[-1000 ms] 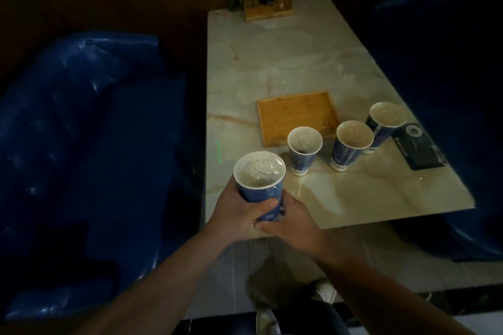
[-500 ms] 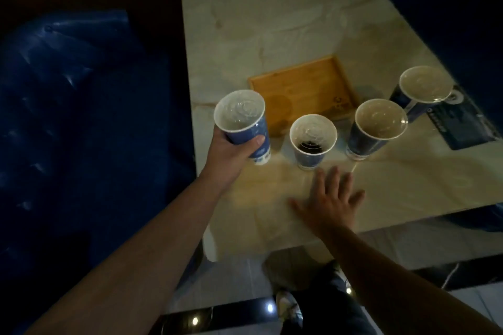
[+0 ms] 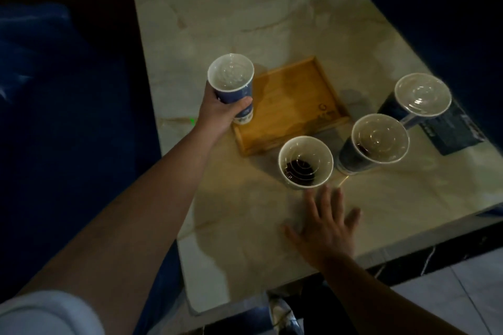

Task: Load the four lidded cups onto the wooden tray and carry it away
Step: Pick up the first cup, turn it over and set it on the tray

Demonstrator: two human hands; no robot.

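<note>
First cup going to the tray

Your left hand (image 3: 220, 113) grips a cup (image 3: 232, 87) over the tray (image 3: 291, 106) at its 9 o'clock edge; right hand (image 3: 326, 228) lies spread flat on the worktop (image 3: 258, 16). Land on the rim and it tips.

We hold one cup (image 3: 233, 87) in our left hand (image 3: 217, 113), over the near left corner of the wooden tray (image 3: 291, 106). Past the grip, the whole floor of the tray is bare, so the way down and forward is free. To the right of the grip, just in front of the tray's near edge, a second cup (image 3: 305, 162) stands, then a third cup (image 3: 377, 141) and a fourth cup (image 3: 419, 98) further right; these close the right side. Our right hand (image 3: 325, 226) lies flat on the table (image 3: 245, 22), just before the second cup. Beyond the tray the table is open.
</note>
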